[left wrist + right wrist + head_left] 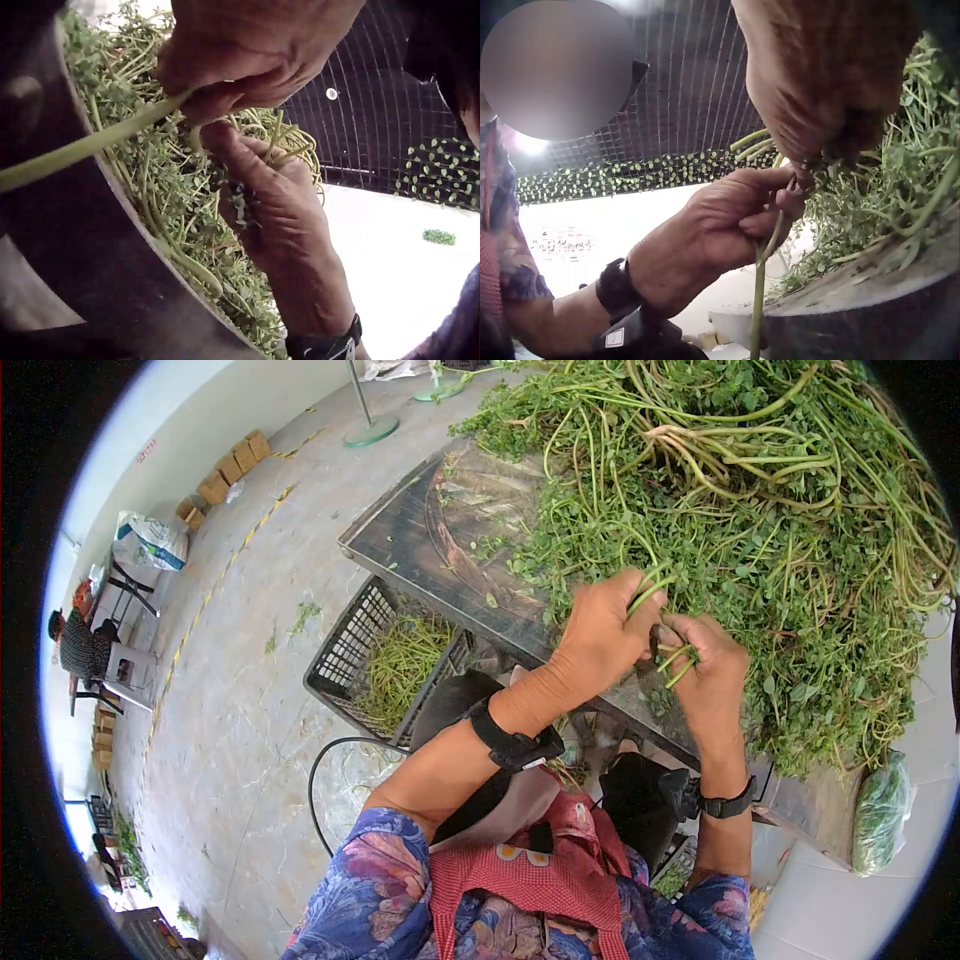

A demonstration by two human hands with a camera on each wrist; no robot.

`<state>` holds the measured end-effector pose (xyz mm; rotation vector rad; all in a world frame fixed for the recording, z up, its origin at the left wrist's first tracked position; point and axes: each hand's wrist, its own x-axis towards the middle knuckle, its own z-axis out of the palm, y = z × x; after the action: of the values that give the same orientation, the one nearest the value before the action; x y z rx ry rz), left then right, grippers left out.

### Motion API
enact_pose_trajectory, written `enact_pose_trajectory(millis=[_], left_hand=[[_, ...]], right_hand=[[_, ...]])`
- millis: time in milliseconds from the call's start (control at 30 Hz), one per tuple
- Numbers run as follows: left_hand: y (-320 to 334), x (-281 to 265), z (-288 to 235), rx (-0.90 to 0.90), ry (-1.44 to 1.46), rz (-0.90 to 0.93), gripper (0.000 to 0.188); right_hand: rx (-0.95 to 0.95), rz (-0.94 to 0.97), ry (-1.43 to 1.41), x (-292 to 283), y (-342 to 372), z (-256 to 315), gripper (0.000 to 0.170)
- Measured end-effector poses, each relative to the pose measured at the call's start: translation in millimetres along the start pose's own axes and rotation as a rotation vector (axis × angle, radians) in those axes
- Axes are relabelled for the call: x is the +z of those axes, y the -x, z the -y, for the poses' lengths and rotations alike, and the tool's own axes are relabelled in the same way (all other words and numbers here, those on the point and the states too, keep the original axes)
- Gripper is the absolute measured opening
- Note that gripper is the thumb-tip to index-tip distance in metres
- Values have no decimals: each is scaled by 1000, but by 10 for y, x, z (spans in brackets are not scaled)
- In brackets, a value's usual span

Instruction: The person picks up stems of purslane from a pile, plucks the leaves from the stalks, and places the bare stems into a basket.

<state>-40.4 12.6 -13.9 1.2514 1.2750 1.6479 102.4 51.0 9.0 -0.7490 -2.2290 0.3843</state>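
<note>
Close together over the near table edge, both hands work on green leafy stems. My left hand (603,628) pinches a long pale green stem (90,148) between thumb and fingers; in the right wrist view this stem hangs below that hand. Just beside it, my right hand (715,670) holds a few short cut stems (680,665) in curled fingers, with some leaves against the palm. The fingertips of both hands nearly meet in the right wrist view. A large heap of leafy stems (740,550) lies right behind and beside the hands.
The heap covers much of the dark table (400,525). Below its left edge stands a black plastic crate (340,635) with bare stems (405,665) inside. A green-filled clear bag (880,815) is at the table's right corner. Another person (80,645) sits far left.
</note>
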Motion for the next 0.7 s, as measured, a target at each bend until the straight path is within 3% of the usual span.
enact_pose_trajectory(millis=[33,133,300,367,400,433,500,533,567,700], left_hand=[[3,12,11,69,-244,-32,15],[31,21,-38,227,-423,-83,13],[37,73,-48,335,-398,-118,17],[66,52,-57,267,-329,-107,15],[74,23,-84,156,-272,-81,15],[61,-9,-69,158,-270,-76,15],[23,-56,-23,12,-50,68,16],[17,-55,-21,1,-53,94,17],[19,-35,-53,4,-51,101,17],[49,-10,-125,-61,-8,154,17]], right_hand=[[-10,13,-3,-5,18,-12,22],[-3,-3,29,-25,64,81,20],[-28,-125,40,20,96,27,18],[34,-346,36,-46,99,-114,13],[307,-341,-242,-210,54,-94,9],[308,-345,-238,-334,28,-138,9],[589,-373,-1133,-516,2,-223,10],[573,-265,-1187,-548,-1,-218,13],[572,-271,-1184,-542,-9,-196,13],[525,-121,-853,-418,-64,-94,16]])
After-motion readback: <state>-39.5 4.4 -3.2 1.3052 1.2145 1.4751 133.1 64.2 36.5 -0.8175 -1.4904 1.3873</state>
